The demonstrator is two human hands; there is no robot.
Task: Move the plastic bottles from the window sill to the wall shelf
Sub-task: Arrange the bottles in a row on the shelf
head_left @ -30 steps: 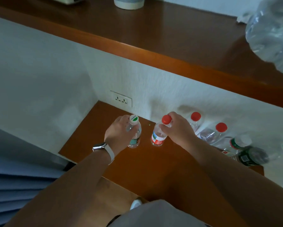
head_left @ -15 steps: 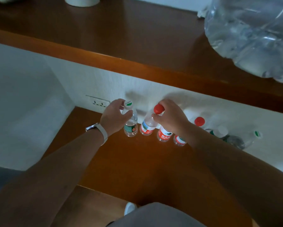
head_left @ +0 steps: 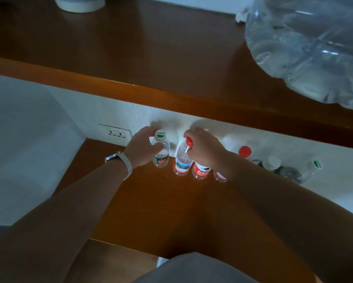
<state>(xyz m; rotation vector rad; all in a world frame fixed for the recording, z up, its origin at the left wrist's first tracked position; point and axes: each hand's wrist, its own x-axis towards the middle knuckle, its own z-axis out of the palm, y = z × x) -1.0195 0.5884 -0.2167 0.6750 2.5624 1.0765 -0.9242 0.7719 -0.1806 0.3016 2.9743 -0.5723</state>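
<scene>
Wood shelf (head_left: 143, 211): L grip (head_left: 143, 149) holds white-cap bottle (head_left: 161, 153), R grip (head_left: 204, 149) red-cap bottle (head_left: 182, 160); more bottles (head_left: 201, 170) crowd R.

The scene is dim and colour-muted. Soft shadows of both hands fall on the white wall (head_left: 192, 119) behind them. Pale glare streaks the large clear bottle (head_left: 306, 48) at top right. Straight edges bow from wide-angle distortion; the forearms near the lower corners look soft.
</scene>
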